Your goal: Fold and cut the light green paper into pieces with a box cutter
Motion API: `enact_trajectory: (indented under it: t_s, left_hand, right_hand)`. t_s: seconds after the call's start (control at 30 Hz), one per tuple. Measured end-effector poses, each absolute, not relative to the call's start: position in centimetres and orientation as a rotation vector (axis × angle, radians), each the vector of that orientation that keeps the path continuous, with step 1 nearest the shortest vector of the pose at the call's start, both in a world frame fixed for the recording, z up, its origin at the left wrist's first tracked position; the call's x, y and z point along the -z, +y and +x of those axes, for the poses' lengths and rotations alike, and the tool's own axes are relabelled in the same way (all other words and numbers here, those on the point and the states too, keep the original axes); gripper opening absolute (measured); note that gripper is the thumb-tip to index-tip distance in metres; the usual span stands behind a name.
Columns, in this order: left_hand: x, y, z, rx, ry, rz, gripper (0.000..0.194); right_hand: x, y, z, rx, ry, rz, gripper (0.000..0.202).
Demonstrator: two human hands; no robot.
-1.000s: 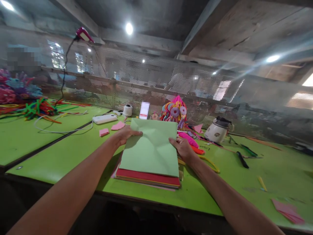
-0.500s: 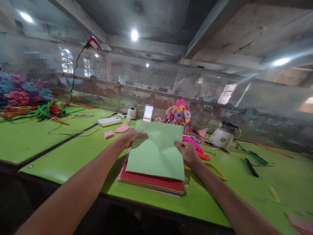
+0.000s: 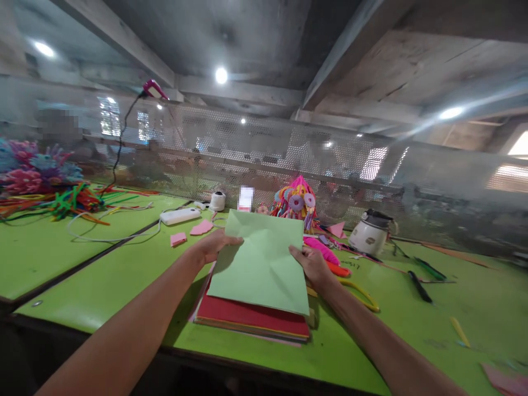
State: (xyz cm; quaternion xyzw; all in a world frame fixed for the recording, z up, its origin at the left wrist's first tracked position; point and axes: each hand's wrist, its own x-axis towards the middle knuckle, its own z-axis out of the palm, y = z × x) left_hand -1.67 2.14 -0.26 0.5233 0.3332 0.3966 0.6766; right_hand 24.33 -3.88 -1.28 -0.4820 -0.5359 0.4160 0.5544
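Note:
A light green sheet of paper (image 3: pixel 259 264) is held up at both sides, tilted over a stack of coloured paper with a red sheet (image 3: pixel 251 316) on top. My left hand (image 3: pixel 216 245) grips its upper left edge, thumb on the front face and fingers behind. On the right edge my right hand (image 3: pixel 311 263) pinches it the same way. Faint creases run across the sheet's middle. Pink fuzzy stems (image 3: pixel 322 250) and a yellow bent stem (image 3: pixel 363 294) lie just right of my right hand. The fingers behind the paper are hidden.
A white power strip (image 3: pixel 180 215) and pink paper scraps (image 3: pixel 201 227) lie left. Behind stand a colourful tasselled craft piece (image 3: pixel 296 203) and a white pot with a black lid (image 3: pixel 369 234). A black-handled tool (image 3: pixel 419 287) lies right. A perforated screen (image 3: pixel 256 143) runs along the back.
The whole view has shifted, so table and hands appear slightly lower and further left. Both hands keep their hold on the green sheet, which looks nearly unmoved over the stack.

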Motion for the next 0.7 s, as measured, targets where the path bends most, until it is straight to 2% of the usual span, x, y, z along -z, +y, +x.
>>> enact_trajectory:
  t_s: [0.17,0.37,0.7]
  left_hand:
    - [-0.1,1.7,-2.5,-0.862,0.817,1.268,0.027]
    - [-0.9,0.8,-3.2,-0.85,0.816,1.293,0.037]
    - [-0.3,1.1,-3.1,-0.853,0.816,1.314,0.04]
  right_hand:
    - [2.2,-3.7,24.2,-1.023,-1.268,-1.168,0.038]
    - [2.0,-4.0,24.1,-1.119,-1.284,-1.114,0.037]
    - [1.7,-3.8,25.2,-1.33,-1.348,-0.96,0.035]
